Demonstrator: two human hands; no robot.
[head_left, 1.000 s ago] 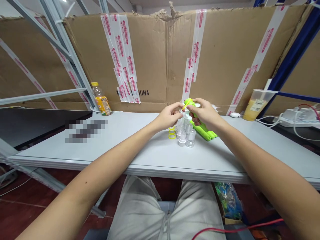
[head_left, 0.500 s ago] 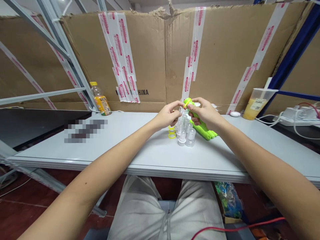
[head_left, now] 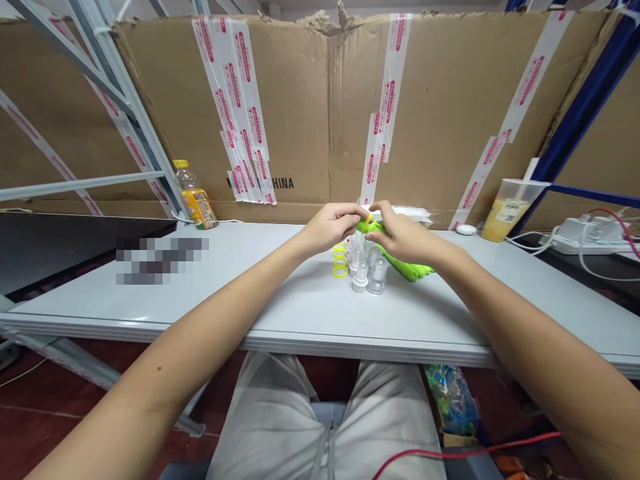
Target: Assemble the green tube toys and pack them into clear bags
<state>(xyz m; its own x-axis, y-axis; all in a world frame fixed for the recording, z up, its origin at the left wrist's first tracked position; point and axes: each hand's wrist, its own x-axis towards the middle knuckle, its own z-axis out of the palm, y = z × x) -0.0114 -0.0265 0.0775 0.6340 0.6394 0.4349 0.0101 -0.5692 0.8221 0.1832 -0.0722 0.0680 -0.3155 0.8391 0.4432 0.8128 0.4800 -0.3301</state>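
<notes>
My left hand (head_left: 327,229) is closed, its fingertips pinching the end of a lime-green, soft-looking piece (head_left: 376,227) partly hidden by my hands. A yellow ring (head_left: 368,223) sits around this piece. Thumb and index finger of my right hand (head_left: 404,233) grip the ring at its two sides. Just below my hands, several clear plastic bottle-like pieces (head_left: 377,275) with white bases stand close together. Left of them, several yellow rings (head_left: 340,272) lie in a row. More lime-green pieces (head_left: 411,272) lie under my right hand.
A juice bottle with a yellow cap (head_left: 196,198) stands at the back left. Along the back right are a small white case (head_left: 466,230), a cup of yellow drink (head_left: 507,213) and a power strip (head_left: 583,235) with cables. A cardboard wall (head_left: 300,120) closes off the table's far side.
The lime-green piece has tipped from upright in my right hand toward my left hand, which now holds its end. My right thumb and index finger have moved to the ring.
</notes>
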